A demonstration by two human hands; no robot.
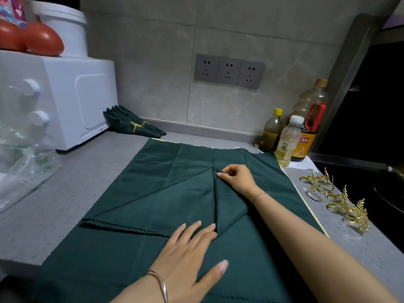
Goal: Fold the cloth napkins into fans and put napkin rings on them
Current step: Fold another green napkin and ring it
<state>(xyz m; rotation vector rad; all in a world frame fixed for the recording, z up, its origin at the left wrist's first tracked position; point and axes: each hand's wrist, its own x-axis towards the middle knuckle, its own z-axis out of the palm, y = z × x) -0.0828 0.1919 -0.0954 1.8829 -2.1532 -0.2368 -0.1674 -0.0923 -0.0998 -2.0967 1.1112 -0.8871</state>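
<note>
napkin [153,200] dark green, partly folded on a green cloth [251,254] on the counter [91,176] | left hand [188,256] flat, fingers straight, pressing its near edge | right hand [237,177] pinching the fold's tip | gold rings [336,200] lying to the right

Wall sockets [228,71]: three. Bottles [288,141], far right: four. Red round objects [42,39], far left: two. Partly folded napkin [153,197], near: one. Gold napkin rings [336,206], right: count indeterminate.
</note>
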